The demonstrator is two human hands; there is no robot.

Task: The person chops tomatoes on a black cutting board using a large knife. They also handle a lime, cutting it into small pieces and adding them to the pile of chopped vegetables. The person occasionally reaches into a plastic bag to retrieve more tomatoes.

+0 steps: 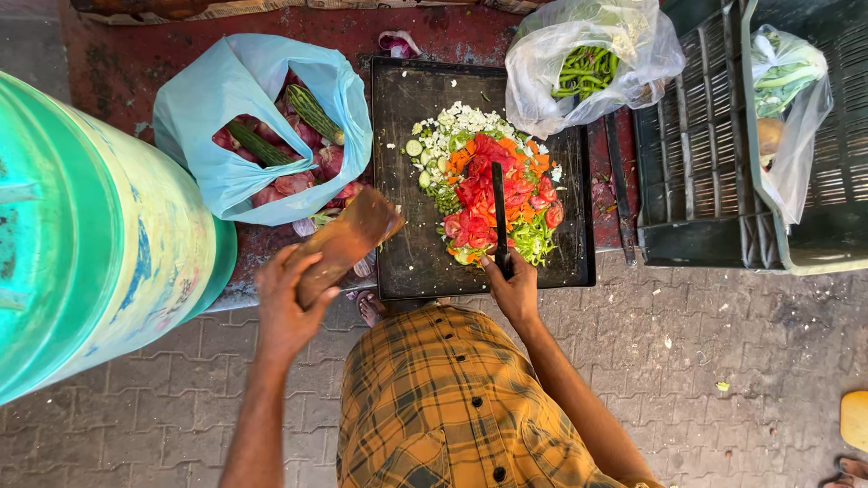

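Head view | I see my right hand closed around the handle of a long dark knife, blade lying across the chopped red, orange and green vegetable heap on the black rectangular cutting tray | left hand grips a brown wooden block just left of the tray | pale blue plastic bag of onions and cucumbers farther left of the tray

A black cutting board carries a heap of chopped vegetables in red, orange, white and pale green, crossed by a dark knife. The wooden block is brown. A light blue bag shows purple-red onions and striped green cucumbers. A clear bag holds green chillies. The barrel is turquoise with yellowish patches. The garment is an orange-and-black plaid. The bench is worn dark red, the crates dark green.
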